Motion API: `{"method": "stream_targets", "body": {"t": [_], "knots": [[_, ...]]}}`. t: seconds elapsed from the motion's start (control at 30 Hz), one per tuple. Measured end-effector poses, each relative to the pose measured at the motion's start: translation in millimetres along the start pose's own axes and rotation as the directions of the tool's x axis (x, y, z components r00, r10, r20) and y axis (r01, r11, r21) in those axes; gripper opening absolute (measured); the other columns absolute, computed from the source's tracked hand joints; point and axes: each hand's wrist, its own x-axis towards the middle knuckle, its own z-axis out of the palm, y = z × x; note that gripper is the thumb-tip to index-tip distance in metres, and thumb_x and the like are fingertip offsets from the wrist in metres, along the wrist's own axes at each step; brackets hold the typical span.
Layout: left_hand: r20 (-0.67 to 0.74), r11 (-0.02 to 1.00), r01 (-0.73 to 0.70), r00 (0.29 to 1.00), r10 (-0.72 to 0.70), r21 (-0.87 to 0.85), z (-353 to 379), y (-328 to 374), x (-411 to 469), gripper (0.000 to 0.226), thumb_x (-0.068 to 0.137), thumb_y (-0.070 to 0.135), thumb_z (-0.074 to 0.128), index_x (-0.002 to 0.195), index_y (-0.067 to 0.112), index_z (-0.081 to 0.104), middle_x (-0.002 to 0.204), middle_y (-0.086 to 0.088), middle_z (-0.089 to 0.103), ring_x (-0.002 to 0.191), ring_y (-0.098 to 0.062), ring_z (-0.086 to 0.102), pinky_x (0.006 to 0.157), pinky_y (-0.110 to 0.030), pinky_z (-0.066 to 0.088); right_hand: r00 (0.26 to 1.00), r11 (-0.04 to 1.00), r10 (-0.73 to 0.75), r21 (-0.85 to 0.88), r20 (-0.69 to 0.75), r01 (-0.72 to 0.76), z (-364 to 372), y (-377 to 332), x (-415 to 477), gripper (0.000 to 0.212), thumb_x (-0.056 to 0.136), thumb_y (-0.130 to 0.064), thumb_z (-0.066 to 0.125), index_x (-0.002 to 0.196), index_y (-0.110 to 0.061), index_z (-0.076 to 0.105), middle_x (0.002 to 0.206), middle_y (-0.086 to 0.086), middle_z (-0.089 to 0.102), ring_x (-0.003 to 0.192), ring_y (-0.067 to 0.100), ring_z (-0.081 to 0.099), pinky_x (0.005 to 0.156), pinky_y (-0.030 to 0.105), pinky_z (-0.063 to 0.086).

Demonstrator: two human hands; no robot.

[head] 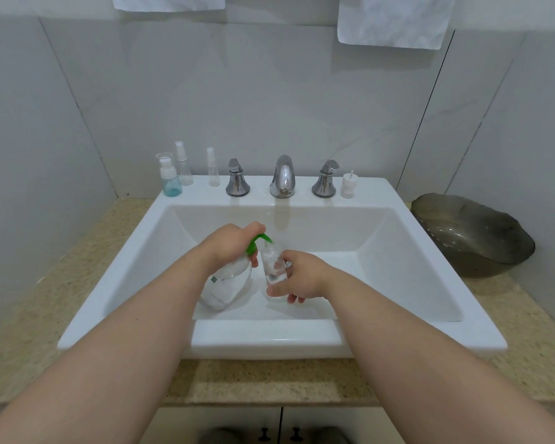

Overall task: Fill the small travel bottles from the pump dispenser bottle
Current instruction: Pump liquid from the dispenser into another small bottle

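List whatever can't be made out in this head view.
- Head view: top of the green pump on the clear pump dispenser bottle, covered by the left hand.
- Head view: liquid level in the small clear travel bottle; the right hand wraps its base.
- Head view: white towels, cut off by the top edge.

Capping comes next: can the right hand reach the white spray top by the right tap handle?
Probably not yet: the right hand grips the small bottle under the green nozzle. The white spray top stands unobstructed on the sink ledge; with the bottle set down, yes.
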Motion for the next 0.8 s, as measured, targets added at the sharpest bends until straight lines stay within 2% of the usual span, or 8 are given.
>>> {"method": "stream_targets", "body": {"t": [0.2,0.33,0.4,0.47,0.53,0.6,0.7,0.8], "knots": [[0.019,0.999,-0.03,0.999,0.03,-0.024,0.4,1.3,-0.5,0.063,0.093,0.054,0.044,0.053,0.013,0.069,0.063,-0.002,0.068,0.052,-0.018,0.034,0.066,-0.036,0.036,1.0,1.0,-0.001,-0.021,0.011,0.001,-0.4,-0.9,-1.2,0.051,0.085,-0.026,0.083,0.126,-0.021,0.054,0.112,-0.002,0.062,0.07,0.016,0.071,0.059,0.025,0.053],[0.011,1.0,-0.021,1.0,0.021,-0.014,0.4,-0.5,-0.4,0.066,0.094,0.059,0.044,0.051,0.016,0.069,0.068,-0.006,0.072,0.054,-0.017,0.036,0.068,-0.035,0.038,1.0,1.0,0.0,-0.019,0.009,0.0,-0.5,-0.8,-1.5,0.05,0.085,-0.026,0.083,0.126,-0.021,0.054,0.116,-0.001,0.063,0.071,0.015,0.071,0.057,0.024,0.052],[-0.004,1.0,-0.021,1.0,0.021,-0.004,0.7,-1.0,-1.1,0.075,0.094,0.071,0.041,0.053,0.017,0.071,0.078,-0.006,0.077,0.061,-0.017,0.047,0.074,-0.035,0.041,1.0,1.0,0.004,-0.008,0.003,-0.004,-0.8,-1.3,-1.6,0.049,0.085,-0.026,0.082,0.124,-0.021,0.053,0.113,-0.002,0.062,0.07,0.015,0.071,0.058,0.024,0.052],[-0.023,1.0,-0.028,0.999,0.029,0.009,0.3,-0.7,-2.4,0.088,0.092,0.084,0.033,0.058,0.014,0.075,0.083,-0.004,0.078,0.081,-0.017,0.06,0.085,-0.037,0.04,1.0,1.0,0.002,0.002,-0.002,-0.002,-0.9,-1.8,-1.7,0.048,0.085,-0.027,0.082,0.123,-0.022,0.052,0.111,-0.003,0.062,0.071,0.016,0.071,0.059,0.025,0.053],[-0.038,0.999,-0.033,0.999,0.034,0.03,-0.5,0.8,-3.8,0.096,0.089,0.088,0.026,0.06,0.013,0.077,0.091,-0.005,0.075,0.095,-0.02,0.061,0.091,-0.038,0.037,1.0,1.0,-0.004,0.003,-0.006,0.004,-0.7,-1.6,-1.8,0.048,0.085,-0.027,0.082,0.122,-0.022,0.052,0.109,-0.003,0.062,0.071,0.016,0.071,0.06,0.026,0.053],[-0.036,0.999,-0.032,0.999,0.034,0.038,-0.5,1.0,-3.7,0.097,0.089,0.088,0.025,0.059,0.013,0.078,0.094,-0.005,0.075,0.097,-0.02,0.061,0.092,-0.039,0.037,1.0,1.0,-0.004,0.008,-0.007,0.004,-0.7,-1.2,-1.6,0.048,0.085,-0.026,0.082,0.122,-0.021,0.052,0.11,-0.002,0.062,0.07,0.016,0.07,0.061,0.026,0.054],[-0.025,1.0,-0.021,0.999,0.022,0.023,0.0,-1.7,-1.2,0.088,0.09,0.086,0.034,0.055,0.015,0.074,0.08,-0.001,0.077,0.079,-0.019,0.061,0.085,-0.037,0.043,1.0,1.0,-0.008,0.025,-0.006,0.008,-0.8,-0.5,-0.8,0.047,0.084,-0.025,0.083,0.121,-0.02,0.053,0.112,0.0,0.062,0.067,0.016,0.069,0.061,0.028,0.055],[-0.017,1.0,0.005,1.0,-0.004,0.02,0.1,-1.3,-1.9,0.079,0.09,0.079,0.041,0.052,0.017,0.071,0.07,-0.005,0.072,0.056,-0.017,0.044,0.072,-0.036,0.041,1.0,1.0,-0.007,0.026,-0.008,0.007,-0.2,0.4,-0.3,0.047,0.084,-0.025,0.083,0.12,-0.019,0.053,0.112,0.0,0.063,0.067,0.016,0.069,0.061,0.027,0.054]]}}
